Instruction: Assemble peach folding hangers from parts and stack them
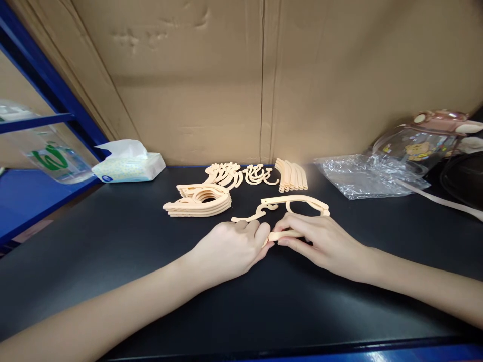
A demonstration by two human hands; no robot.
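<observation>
Both of my hands meet above the middle of the table over a beige plastic folding hanger. My left hand (241, 244) is closed on a small piece at its end, mostly hidden by the fingers. My right hand (320, 241) pinches a hanger arm (285, 235) between thumb and fingers. Just beyond the right hand, another curved hanger arm (294, 199) extends back from it, partly covered. A loose hook piece (260, 212) lies behind the left hand. To the left is a stack of folded hangers (199, 203).
Farther back lie a pile of small hanger parts (224, 173), several hooks (256, 174) and a row of curved arms (290, 175). A tissue pack (130, 168) sits at the back left. Clear plastic wrap (362, 173) and a transparent container (411, 146) are at the right, before a cardboard wall (188, 100).
</observation>
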